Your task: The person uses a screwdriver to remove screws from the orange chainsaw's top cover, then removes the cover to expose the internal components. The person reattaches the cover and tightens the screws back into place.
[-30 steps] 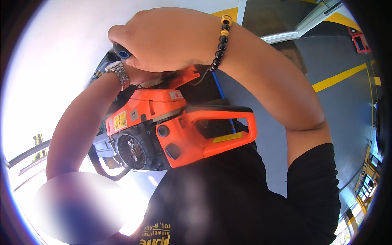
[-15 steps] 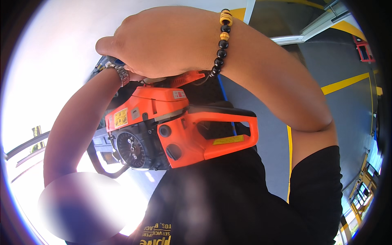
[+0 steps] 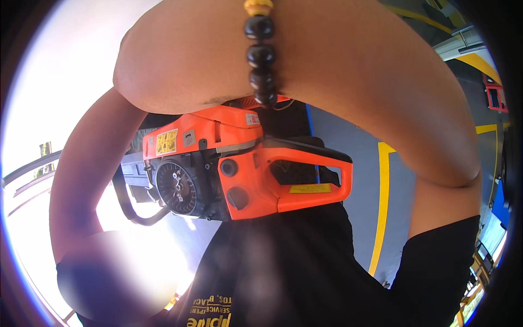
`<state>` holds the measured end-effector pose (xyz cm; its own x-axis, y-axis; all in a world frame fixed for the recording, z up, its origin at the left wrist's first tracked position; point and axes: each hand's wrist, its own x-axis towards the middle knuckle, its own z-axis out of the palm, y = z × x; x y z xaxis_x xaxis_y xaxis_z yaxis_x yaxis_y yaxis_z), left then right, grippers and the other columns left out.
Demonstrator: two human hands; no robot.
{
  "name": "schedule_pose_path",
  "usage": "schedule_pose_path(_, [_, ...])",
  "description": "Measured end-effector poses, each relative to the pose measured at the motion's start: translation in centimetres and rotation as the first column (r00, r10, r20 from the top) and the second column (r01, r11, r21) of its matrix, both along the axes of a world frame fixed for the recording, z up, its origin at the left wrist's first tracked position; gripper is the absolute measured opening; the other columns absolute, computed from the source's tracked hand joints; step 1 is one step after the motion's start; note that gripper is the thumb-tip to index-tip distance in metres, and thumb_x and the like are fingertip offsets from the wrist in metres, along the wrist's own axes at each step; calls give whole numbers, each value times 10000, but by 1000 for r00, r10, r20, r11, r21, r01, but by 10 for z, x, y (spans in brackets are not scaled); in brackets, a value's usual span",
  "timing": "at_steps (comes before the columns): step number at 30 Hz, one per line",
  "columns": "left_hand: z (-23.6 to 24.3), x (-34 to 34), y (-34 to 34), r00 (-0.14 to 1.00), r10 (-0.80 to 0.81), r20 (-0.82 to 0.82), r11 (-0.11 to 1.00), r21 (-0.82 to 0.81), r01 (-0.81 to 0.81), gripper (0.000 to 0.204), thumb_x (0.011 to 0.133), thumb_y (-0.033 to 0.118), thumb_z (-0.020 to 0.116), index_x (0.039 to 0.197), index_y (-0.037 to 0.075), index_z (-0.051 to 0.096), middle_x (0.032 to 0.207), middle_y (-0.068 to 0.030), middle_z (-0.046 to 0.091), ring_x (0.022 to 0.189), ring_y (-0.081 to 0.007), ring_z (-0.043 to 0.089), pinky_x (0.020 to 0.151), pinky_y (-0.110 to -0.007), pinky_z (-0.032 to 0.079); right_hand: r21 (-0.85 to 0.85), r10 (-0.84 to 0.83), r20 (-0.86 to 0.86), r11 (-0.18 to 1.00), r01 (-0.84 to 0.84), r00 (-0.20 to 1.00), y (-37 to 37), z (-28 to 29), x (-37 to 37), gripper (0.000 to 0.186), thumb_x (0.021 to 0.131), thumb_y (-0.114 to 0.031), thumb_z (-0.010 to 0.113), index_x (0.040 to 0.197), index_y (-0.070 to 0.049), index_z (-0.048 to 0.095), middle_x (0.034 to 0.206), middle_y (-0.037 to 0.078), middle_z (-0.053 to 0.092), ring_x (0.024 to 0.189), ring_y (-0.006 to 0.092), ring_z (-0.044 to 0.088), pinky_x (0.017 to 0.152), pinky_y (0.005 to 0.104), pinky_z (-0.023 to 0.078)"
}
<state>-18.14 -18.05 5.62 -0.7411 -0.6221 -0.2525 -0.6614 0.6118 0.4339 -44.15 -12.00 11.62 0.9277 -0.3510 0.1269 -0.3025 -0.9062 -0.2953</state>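
Swung much closer since earlier: right hand [image 3: 180,71] looming above orange chainsaw [image 3: 239,169], fingers hidden, grip impossible to tell. Left hand unseen behind chainsaw. Best kept level, steady.

Orange-and-black chainsaw [image 3: 245,174], black-beaded bracelet [image 3: 260,57]

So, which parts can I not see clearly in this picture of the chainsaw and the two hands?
All in the head view:
- Right hand: only its back shows; the grip is hidden under it.
- Left hand: hidden behind the right hand; only the left forearm shows.
- Orange chainsaw: its front end is hidden behind the left forearm and lost in glare.
- Lower left: a blurred patch covers what is there.
- Black shirt: its print is cut by the lower edge.
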Motion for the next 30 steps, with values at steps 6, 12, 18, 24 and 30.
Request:
schedule_pose_path(6, [26, 4, 19, 989, 99, -111, 995, 8, -99, 357, 946, 235, 667, 1255, 54, 667, 1149, -124, 713, 1032, -245, 704, 912, -401, 573, 12, 11, -51, 1000, -10, 999, 6, 9, -3, 456, 1009, -286, 580, 1356, 5, 525, 1196, 241, 671, 1094, 331, 690, 968, 469, 542])
schedule_pose_path(12, [35, -12, 24, 977, 127, -168, 991, 52, -120, 372, 946, 238, 670, 1266, 48, 659, 1164, -123, 709, 1036, -241, 705, 911, -395, 577, 15, 12, -110, 1000, -10, 994, 12, 14, -4, 458, 1009, -275, 570, 1373, -3, 516, 1209, 237, 665, 1086, 331, 693, 955, 467, 547])
schedule_pose_path(18, [34, -46, 28, 983, 158, -89, 980, 137, -145, 387, 946, 240, 673, 1277, 41, 652, 1180, -122, 704, 1039, -236, 707, 911, -389, 580, 23, 40, -127, 999, -37, 991, 10, 16, 4, 461, 1009, -264, 560, 1390, -10, 507, 1222, 234, 658, 1079, 330, 695, 943, 466, 553])
schedule_pose_path(24, [36, -43, 30, 968, 251, -13, 952, 185, -245, 403, 945, 242, 675, 1289, 34, 644, 1195, -120, 700, 1042, -232, 708, 910, -384, 584, 25, 66, -133, 998, -63, 989, 9, 16, 12, 466, 1009, -253, 549, 1408, -18, 497, 1235, 231, 652, 1071, 329, 697, 930, 465, 558])
schedule_pose_path(30, [35, -40, 31, 953, 303, 28, 929, 214, -302, 418, 945, 244, 678, 1300, 28, 636, 1210, -119, 696, 1045, -228, 709, 909, -378, 588, 9, 67, -134, 998, -66, 989, 6, 13, 16, 472, 1009, -243, 539, 1425, -26, 488, 1248, 228, 646, 1063, 328, 699, 918, 464, 563])
